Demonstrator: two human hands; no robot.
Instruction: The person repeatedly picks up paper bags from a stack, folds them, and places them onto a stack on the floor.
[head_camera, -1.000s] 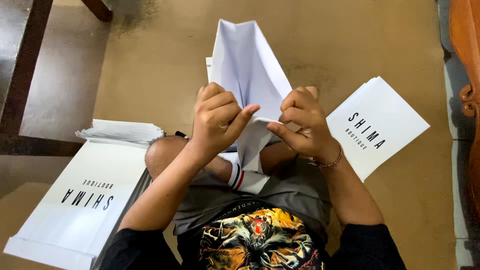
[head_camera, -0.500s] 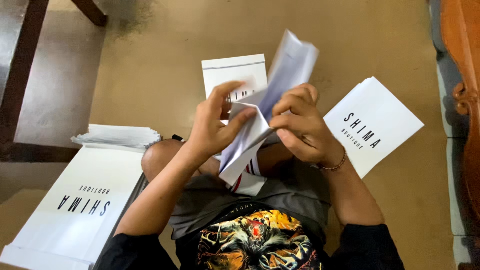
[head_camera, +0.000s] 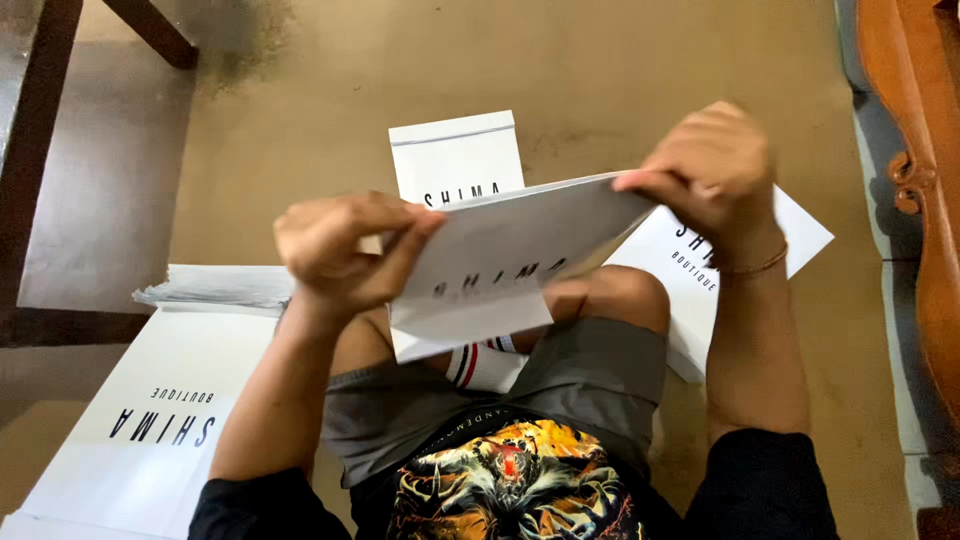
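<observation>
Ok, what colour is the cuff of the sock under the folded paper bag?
White with dark and red stripes, on the sock in the head view.

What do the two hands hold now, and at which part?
Both hold one white paper bag: the left hand grips its left edge, the right hand pinches its upper right corner.

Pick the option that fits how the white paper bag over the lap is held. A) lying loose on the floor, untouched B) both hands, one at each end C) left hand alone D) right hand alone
B: the left hand pinches one end of the white paper bag while the right hand grips its far upper corner, lifting it above the knees.
</observation>
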